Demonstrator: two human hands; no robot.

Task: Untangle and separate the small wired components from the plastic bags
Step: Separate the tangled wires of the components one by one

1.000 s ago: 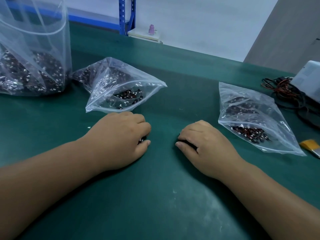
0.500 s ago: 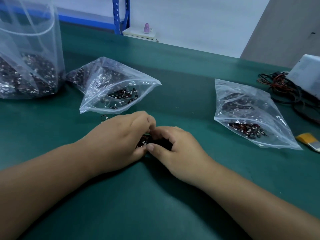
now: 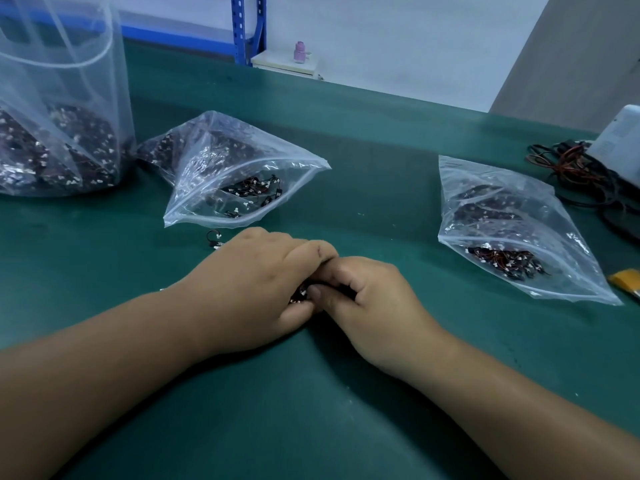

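We are pinching the clump [image 3: 300,294] with left hand [image 3: 256,282] and right hand [image 3: 369,301] curled round it, low on the mat [image 3: 346,410] near the bag [image 3: 221,174]; tugging too hard is risking snapping it.

A dark green mat covers the bench [image 3: 381,150]. Behind its far edge is a plain white wall [image 3: 398,39], with a grey panel [image 3: 571,53] at the right. A blue perforated rack upright [image 3: 239,29] stands at the back beside a white ledge [image 3: 287,65] carrying a small pink bottle [image 3: 299,51]. The light is soft and even.
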